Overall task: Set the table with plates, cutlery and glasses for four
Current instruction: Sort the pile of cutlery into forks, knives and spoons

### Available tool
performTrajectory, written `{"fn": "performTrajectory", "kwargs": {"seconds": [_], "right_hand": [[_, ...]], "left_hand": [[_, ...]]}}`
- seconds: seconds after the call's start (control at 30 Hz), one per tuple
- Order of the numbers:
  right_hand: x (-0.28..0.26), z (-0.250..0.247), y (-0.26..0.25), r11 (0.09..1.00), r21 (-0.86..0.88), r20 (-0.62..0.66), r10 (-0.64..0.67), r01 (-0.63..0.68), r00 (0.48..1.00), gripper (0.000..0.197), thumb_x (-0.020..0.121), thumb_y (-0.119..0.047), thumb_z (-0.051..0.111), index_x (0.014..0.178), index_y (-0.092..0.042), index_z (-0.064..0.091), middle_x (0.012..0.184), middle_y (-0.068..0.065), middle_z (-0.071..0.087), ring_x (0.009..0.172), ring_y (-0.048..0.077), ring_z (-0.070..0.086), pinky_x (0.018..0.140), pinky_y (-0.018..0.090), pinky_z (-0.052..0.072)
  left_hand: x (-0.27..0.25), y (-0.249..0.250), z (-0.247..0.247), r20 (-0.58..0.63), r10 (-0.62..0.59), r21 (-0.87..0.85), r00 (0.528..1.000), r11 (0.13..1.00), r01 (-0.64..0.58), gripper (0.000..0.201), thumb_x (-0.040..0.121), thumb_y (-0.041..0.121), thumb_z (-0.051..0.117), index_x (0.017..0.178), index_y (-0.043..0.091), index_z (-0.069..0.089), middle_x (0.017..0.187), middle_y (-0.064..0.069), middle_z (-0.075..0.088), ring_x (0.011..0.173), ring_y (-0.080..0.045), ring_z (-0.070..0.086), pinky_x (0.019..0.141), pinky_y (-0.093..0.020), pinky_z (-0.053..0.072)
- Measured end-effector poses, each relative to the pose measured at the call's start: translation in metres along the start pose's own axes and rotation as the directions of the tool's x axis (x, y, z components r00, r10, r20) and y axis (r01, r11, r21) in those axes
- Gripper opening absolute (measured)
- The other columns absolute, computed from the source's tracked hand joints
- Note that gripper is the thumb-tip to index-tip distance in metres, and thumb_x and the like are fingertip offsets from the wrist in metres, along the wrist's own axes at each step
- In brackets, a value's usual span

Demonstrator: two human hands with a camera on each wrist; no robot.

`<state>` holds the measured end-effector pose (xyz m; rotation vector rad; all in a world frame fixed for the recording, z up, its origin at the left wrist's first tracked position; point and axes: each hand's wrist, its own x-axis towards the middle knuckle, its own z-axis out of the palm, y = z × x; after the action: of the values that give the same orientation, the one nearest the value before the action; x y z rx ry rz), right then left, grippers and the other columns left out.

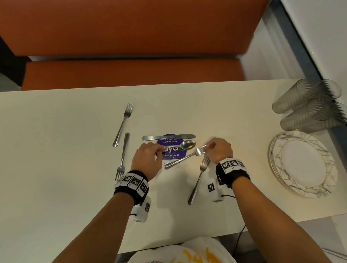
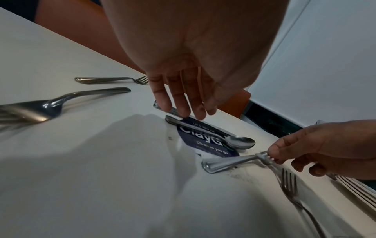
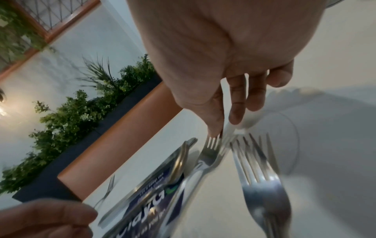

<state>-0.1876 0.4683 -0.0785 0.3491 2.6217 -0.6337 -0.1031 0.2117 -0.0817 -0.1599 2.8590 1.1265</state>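
Four steel forks lie on the cream tabletop (image 1: 59, 206); right hand (image 1: 219, 150) pinches the tines of the middle fork (image 1: 183, 159). One spoon (image 1: 187, 145), its handle under the straight left hand (image 1: 147, 159) fingers; one knife (image 1: 169, 136) beyond. Plate stack (image 1: 303, 164) and four clear glasses (image 1: 312, 106) stand far right.

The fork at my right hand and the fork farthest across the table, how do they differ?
The near fork is pinched at its tines by the right hand; the far fork lies untouched. The near fork's tines point right, with its handle by the purple sticker; the far fork's tines point away from you, on bare table. Both are silver metal forks.
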Motion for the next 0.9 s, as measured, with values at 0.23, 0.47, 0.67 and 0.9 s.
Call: {"fn": "performTrajectory", "kwargs": {"seconds": [0.23, 0.47, 0.67, 0.9], "right_hand": [[-0.009, -0.045, -0.007, 0.967, 0.175, 0.02, -0.193, 0.187, 0.981, 0.004, 0.088, -0.011, 0.075, 0.088, -0.015, 0.075, 0.089, 0.001, 0.073, 0.088, 0.017, 0.065, 0.073, 0.016, 0.043], [-0.032, -0.065, -0.037, 0.886, 0.291, 0.001, -0.378, 0.361, 0.926, 0.004, 0.091, -0.014, 0.073, 0.093, -0.015, 0.076, 0.087, 0.004, 0.077, 0.081, 0.014, 0.067, 0.073, 0.014, 0.047], [-0.053, -0.042, -0.066, 0.844, 0.327, -0.058, -0.432, 0.426, 0.9, 0.004, 0.091, -0.016, 0.071, 0.094, -0.016, 0.075, 0.089, -0.002, 0.075, 0.085, 0.014, 0.068, 0.074, 0.015, 0.049], [-0.047, -0.019, -0.034, 0.882, 0.403, 0.027, -0.28, 0.246, 0.96, 0.02, 0.096, -0.035, 0.067, 0.105, -0.02, 0.074, 0.1, -0.005, 0.073, 0.091, 0.015, 0.067, 0.08, 0.025, 0.051]], "left_hand": [[0.003, 0.015, -0.005, -0.023, 0.024, -0.051, 0.999, 0.998, -0.025, 0.017, 0.099, 0.015, 0.06, 0.109, 0.018, 0.073, 0.108, -0.003, 0.072, 0.093, -0.015, 0.064, 0.077, -0.021, 0.049], [0.011, 0.055, 0.003, 0.087, -0.022, -0.357, 0.996, 0.932, 0.052, 0.027, 0.106, 0.023, 0.047, 0.121, 0.017, 0.068, 0.105, -0.002, 0.074, 0.095, -0.021, 0.07, 0.088, -0.035, 0.059], [0.0, 0.079, 0.004, 0.315, -0.175, -0.579, 0.933, 0.743, 0.335, 0.038, 0.111, 0.032, 0.039, 0.102, 0.008, 0.068, 0.069, -0.003, 0.066, 0.055, -0.017, 0.056, 0.053, -0.029, 0.046], [-0.015, 0.049, 0.01, 0.276, -0.349, -0.514, 0.895, 0.734, 0.445, 0.038, 0.109, 0.029, 0.041, 0.089, 0.015, 0.07, 0.069, 0.007, 0.058, 0.061, -0.011, 0.05, 0.059, -0.028, 0.039]]}}
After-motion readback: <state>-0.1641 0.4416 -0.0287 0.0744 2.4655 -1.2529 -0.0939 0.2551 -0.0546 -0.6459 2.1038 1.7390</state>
